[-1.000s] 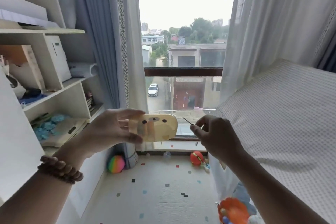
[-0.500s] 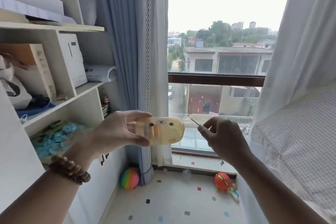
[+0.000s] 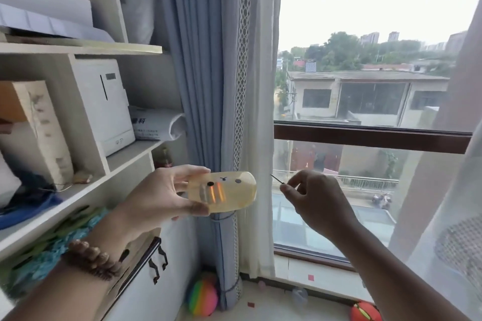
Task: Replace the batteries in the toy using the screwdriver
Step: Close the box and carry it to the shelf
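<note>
Fingertips [image 3: 284,188] of the right hand [image 3: 317,200] pinch the thin screwdriver [image 3: 276,180], its tip pointing up-left, just clear of the toy. Left hand [image 3: 159,197] fingers and thumb clamp the yellow toy [image 3: 229,191], held horizontal before the blue curtain [image 3: 206,86], shelf [image 3: 130,156] at left.

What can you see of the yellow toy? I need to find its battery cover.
The toy is a rounded, translucent yellow plastic capsule with two black dot eyes and a small mouth mark. It lies sideways in the air, pinched at its left end by the left hand. Orange-lit strips show inside. No cover or screw is visible.
</note>
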